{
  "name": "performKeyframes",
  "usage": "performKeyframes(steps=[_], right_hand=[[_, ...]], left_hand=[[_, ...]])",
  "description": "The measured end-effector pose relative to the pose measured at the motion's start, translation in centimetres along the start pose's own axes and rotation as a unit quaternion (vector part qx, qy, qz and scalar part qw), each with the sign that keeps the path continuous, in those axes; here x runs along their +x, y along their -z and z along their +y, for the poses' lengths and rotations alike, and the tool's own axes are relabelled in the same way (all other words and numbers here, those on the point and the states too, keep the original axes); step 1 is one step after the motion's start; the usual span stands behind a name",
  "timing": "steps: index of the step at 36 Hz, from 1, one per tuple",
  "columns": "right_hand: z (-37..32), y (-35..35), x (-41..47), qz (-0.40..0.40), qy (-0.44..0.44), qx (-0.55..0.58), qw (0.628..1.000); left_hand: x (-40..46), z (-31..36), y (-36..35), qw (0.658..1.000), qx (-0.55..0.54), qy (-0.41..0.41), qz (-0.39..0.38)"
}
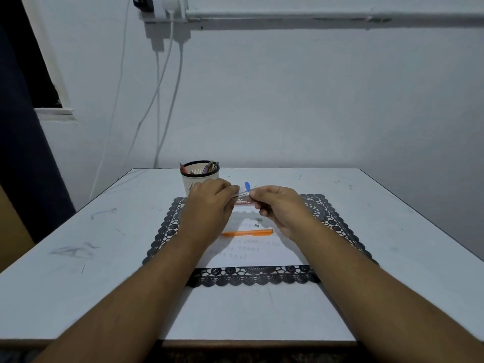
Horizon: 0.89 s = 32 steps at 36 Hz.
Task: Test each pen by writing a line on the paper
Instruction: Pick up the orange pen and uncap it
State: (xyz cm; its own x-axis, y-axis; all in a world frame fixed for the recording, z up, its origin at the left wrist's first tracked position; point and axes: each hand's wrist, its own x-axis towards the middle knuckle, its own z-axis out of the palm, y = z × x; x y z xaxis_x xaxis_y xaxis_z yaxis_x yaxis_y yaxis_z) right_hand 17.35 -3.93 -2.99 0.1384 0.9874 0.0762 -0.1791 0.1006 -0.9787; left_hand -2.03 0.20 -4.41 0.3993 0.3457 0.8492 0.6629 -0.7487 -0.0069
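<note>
Both hands meet above the far end of the white paper (251, 254). My left hand (208, 205) grips the barrel of a clear pen (242, 193). My right hand (279, 206) pinches the same pen at its blue-capped end (247, 186). The pen is held in the air, lying roughly level between the hands. An orange pen (247, 233) lies crosswise on the paper below them. Several short rows of scribbles mark the sheet. A beige pen cup (195, 178) with a dark rim holds several more pens behind my left hand.
The paper rests on a dark lace placemat (258, 277) on a white table (104, 244) with scuff marks. Two small grey bits (258, 221) lie on the sheet. White cables (159, 106) hang down the wall behind the table.
</note>
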Motion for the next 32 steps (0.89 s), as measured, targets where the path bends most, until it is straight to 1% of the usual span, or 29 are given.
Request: performKeyframes(steps=[3, 7, 11, 15, 17, 22, 25, 29, 32], right_hand=[[0.3, -0.2, -0.2, 0.002, -0.008, 0.005, 1.000], [0.5, -0.1, -0.2, 0.000, -0.034, 0.045, 0.998], [0.5, -0.3, -0.1, -0.003, -0.088, 0.076, 0.993], [0.8, -0.9, -0.2, -0.029, -0.123, 0.102, 0.987], [0.9, -1.1, -0.1, -0.029, -0.121, 0.103, 0.987], [1.0, -0.9, 0.4, -0.007, -0.102, 0.103, 0.989], [0.7, -0.7, 0.5, -0.002, -0.096, 0.129, 0.987], [0.7, -0.7, 0.2, -0.004, -0.094, 0.116, 0.989], [0.8, -0.7, 0.2, -0.007, -0.107, 0.119, 0.987]], left_hand=[[-0.1, -0.3, 0.1, 1.000, -0.001, 0.001, -0.007], [-0.1, -0.3, 0.4, 0.999, -0.019, 0.009, -0.026], [0.2, 0.0, 1.0, 0.996, -0.057, 0.043, -0.052], [0.4, 0.9, 1.7, 0.986, -0.120, 0.095, -0.067], [0.5, 1.2, 1.9, 0.981, -0.141, 0.108, -0.075], [0.6, 1.0, 2.1, 0.977, -0.152, 0.127, -0.076], [0.6, 0.7, 2.1, 0.976, -0.153, 0.133, -0.079], [0.6, 0.9, 2.2, 0.973, -0.166, 0.135, -0.081], [0.7, 1.4, 2.4, 0.964, -0.206, 0.157, -0.065]])
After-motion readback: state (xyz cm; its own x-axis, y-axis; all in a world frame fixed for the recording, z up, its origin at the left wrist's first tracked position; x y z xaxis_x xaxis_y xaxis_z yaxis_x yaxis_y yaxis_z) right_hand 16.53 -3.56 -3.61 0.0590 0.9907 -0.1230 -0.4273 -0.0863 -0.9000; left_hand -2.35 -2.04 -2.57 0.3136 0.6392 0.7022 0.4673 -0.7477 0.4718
